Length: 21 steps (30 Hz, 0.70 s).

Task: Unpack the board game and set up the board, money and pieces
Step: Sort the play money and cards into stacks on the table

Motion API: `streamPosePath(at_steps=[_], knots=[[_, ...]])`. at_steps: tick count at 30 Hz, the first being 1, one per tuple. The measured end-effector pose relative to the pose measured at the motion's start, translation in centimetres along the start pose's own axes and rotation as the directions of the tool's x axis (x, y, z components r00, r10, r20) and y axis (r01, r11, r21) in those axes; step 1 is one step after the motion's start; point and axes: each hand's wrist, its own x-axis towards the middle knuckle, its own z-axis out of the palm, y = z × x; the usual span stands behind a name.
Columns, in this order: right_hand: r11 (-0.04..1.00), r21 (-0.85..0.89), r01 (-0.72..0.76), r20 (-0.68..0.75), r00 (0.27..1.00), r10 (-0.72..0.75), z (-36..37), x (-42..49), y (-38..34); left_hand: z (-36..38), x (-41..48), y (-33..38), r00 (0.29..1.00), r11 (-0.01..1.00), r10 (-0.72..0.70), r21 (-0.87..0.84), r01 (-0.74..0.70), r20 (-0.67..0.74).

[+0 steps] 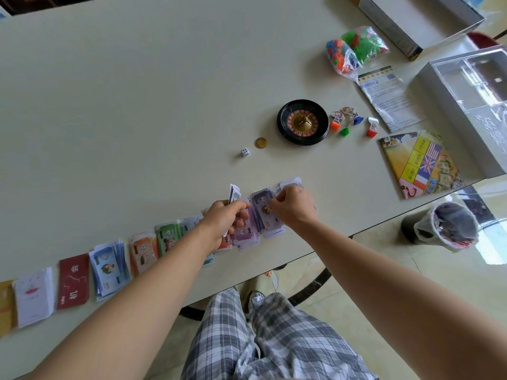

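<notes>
While the left hand [225, 218] grips a thin stack of play-money notes [234, 192] upright, the right hand [295, 205] pinches the top of a purple pile of notes [260, 200] lying on the table [137, 105] between the two hands. To the left of the left hand, sorted piles run along the near edge: green notes [168, 234], orange notes [142, 252], blue notes [109, 270], then a red card deck [72, 281] and a white card deck [34, 296]. Beyond the hands sit a die [245, 152], a gold coin [261, 143] and a roulette wheel [302, 122]. Well to the right of the right hand lies the folded game board [419, 163], with pawns [347, 120], a rule sheet [386, 100], bags of plastic pieces [354, 48] and the open box tray [439, 86] behind it.
</notes>
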Motion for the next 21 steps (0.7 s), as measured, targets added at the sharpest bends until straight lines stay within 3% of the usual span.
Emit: streamPosePath(at_steps=[5,8,11,13,15,18,21], knots=[[0.995,-0.089,0.048,0.020,0.999,-0.046,0.1,0.5,0.0,-0.5,0.1,1.1,0.992,0.984,-0.061,-0.158,0.078,0.111],[0.987,-0.079,0.138,-0.010,0.990,-0.139,-0.4,0.9,-0.3,-1.1,0.0,1.8,0.973,0.977,-0.094,-0.167,0.131,0.210],[0.923,0.202,0.328,0.025,0.940,-0.340,-1.5,0.9,-1.7,-1.3,-0.1,2.4,0.950,0.977,-0.105,-0.147,0.154,0.293],[0.844,0.396,0.363,0.165,0.875,-0.455,-2.5,0.5,-2.8,-1.1,-0.2,2.9,0.932,0.978,-0.101,-0.139,0.157,0.347],[0.836,0.378,0.398,0.236,0.831,-0.503,-2.8,0.6,-3.6,-1.0,-0.3,3.4,0.922,0.981,-0.099,-0.121,0.154,0.373],[0.838,0.341,0.426,0.127,0.862,-0.490,-2.3,1.5,-3.6,-1.6,-0.1,3.4,0.957,0.995,-0.034,-0.080,0.059,0.288],[0.845,0.359,0.397,-0.050,0.912,-0.407,-1.6,2.8,-3.1,-2.5,0.5,2.9,0.989,0.989,0.149,-0.006,-0.149,-0.001]])
